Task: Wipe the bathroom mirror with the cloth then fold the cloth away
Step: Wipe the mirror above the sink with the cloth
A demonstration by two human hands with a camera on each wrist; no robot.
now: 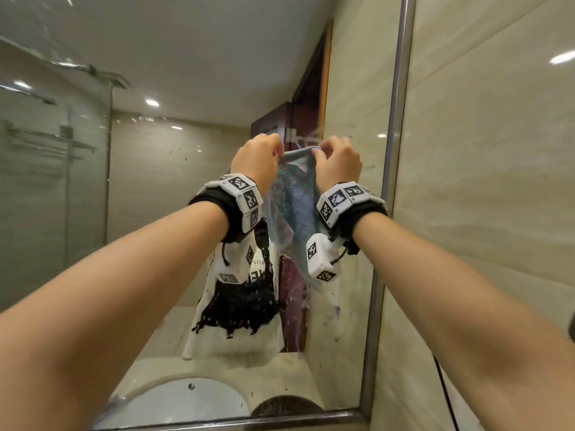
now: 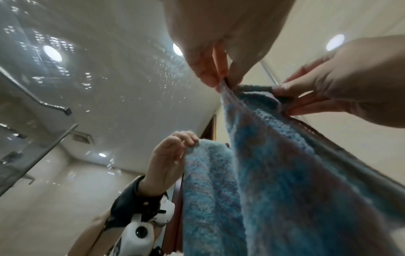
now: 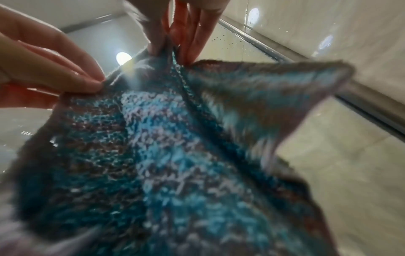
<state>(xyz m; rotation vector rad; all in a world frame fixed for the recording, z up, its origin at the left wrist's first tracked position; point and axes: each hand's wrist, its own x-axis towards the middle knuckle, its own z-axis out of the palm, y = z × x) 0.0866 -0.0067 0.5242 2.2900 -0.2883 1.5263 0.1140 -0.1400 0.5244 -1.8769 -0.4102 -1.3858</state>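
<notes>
A blue fluffy cloth (image 1: pixel 292 209) hangs in front of the bathroom mirror (image 1: pixel 155 169). My left hand (image 1: pixel 278 151) and right hand (image 1: pixel 318 151) are raised close together. Each pinches the cloth's top edge, and the rest drapes down between my wrists. In the left wrist view my left hand (image 2: pixel 221 81) pinches one part of the cloth (image 2: pixel 285 164) and my right hand (image 2: pixel 282 100) pinches it just beside. In the right wrist view my right hand (image 3: pixel 170 52) holds a fold of the cloth (image 3: pixel 175 147), with my left hand (image 3: pixel 96 84) on the edge next to it.
The mirror's metal frame (image 1: pixel 392 144) runs up on the right, with a glossy tiled wall (image 1: pixel 485 188) beyond it. Water drops and streaks speckle the glass. A white washbasin (image 1: pixel 193 396) shows reflected at the bottom, above the lower frame (image 1: pixel 249 424).
</notes>
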